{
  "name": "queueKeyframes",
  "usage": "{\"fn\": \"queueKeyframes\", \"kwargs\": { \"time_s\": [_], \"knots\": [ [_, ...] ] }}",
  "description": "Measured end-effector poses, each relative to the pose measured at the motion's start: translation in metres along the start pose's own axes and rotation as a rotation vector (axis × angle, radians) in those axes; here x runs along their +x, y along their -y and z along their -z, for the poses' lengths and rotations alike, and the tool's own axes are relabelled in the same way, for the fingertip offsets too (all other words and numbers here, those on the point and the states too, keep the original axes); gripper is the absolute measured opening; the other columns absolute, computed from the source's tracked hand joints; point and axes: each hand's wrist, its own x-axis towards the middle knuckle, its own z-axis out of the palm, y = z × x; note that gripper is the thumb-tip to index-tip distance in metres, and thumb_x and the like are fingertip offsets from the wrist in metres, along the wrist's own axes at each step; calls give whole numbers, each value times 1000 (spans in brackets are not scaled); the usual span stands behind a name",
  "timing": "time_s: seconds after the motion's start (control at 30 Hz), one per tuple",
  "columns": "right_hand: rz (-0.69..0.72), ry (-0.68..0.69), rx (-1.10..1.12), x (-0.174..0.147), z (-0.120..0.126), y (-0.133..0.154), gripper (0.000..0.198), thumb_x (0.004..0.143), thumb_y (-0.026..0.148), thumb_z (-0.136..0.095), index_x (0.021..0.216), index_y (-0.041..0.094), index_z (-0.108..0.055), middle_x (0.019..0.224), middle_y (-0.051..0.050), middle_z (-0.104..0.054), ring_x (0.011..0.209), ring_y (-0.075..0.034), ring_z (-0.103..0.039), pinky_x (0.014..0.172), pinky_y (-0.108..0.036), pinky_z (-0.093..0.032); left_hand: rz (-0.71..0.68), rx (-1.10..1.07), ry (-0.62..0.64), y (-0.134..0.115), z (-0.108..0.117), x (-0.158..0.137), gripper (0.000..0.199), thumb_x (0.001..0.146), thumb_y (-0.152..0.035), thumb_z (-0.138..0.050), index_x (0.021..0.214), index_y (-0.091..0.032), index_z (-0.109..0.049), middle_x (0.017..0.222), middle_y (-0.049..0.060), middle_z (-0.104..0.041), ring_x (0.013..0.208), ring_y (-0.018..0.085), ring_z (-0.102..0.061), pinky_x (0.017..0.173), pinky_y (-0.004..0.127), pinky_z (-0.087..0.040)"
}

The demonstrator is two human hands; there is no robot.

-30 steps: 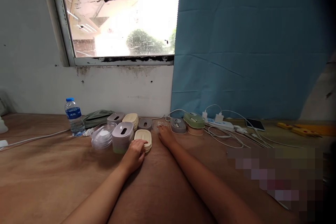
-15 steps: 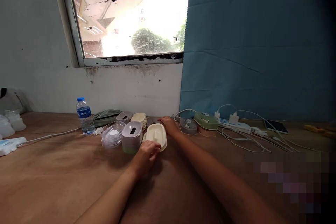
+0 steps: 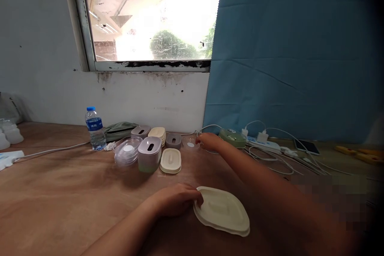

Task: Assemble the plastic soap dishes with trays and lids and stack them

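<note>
My left hand (image 3: 186, 200) pinches the near-left edge of a cream oval lid (image 3: 223, 210) with a raised middle, slightly tilted, close to me over the table. At the back, my right hand (image 3: 208, 141) is reached out with curled fingers pinching the right edge of a clear plastic lid (image 3: 191, 144). Left of that lid is a dark grey-mauve box (image 3: 173, 141) with a slot in its top. Another cream lid or short stack (image 3: 171, 160) lies in front of the box. Beside it stands a mauve box with a green base (image 3: 149, 154).
Clear round lids (image 3: 127, 150) are stacked left of the boxes, near a water bottle (image 3: 95, 130) and a green pouch (image 3: 120, 130). Behind my right arm are a green case (image 3: 232, 138), a power strip (image 3: 264, 143), loose white cables and a phone (image 3: 306, 147).
My left hand has brought a cream lid toward me and to the right, away from the stacks. My right hand has shifted right, and the clear lid now shows beside it.
</note>
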Motion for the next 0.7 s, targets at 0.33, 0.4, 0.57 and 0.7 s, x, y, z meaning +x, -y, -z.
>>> {"fn": "queueKeyframes", "kwargs": {
  "time_s": [0.33,0.4,0.57,0.7],
  "knots": [
    [143,14,-40,9,-17,44,25,72,15,-56,94,22,-64,97,-6,-64,92,-21,-58,78,-29,-42,21,56,-28,-3,-3,-2,37,66,-1,-42,96,-20,-52,95,1,-60,90,13,-55,81,20,-41],
    [145,12,-36,15,-20,50,23,77,16,-53,98,21,-61,100,-7,-62,95,-21,-56,82,-31,-41,15,67,-25,-4,-3,-1,36,66,-1,-42,95,-20,-53,93,1,-61,89,13,-55,81,20,-41],
    [92,-3,-46,45,-29,66,26,87,29,-46,109,17,-51,112,-7,-53,98,-19,-53,83,-41,-43,-10,75,-31,-2,-6,0,34,65,-1,-43,93,-18,-54,92,1,-61,87,13,-55,82,19,-41],
    [9,35,-52,71,-35,77,26,86,28,-48,108,15,-51,110,-7,-53,93,-18,-55,78,-38,-47,-32,84,-25,-1,-6,1,34,64,0,-43,91,-17,-55,91,2,-61,88,13,-55,83,19,-40]
  ]
}}
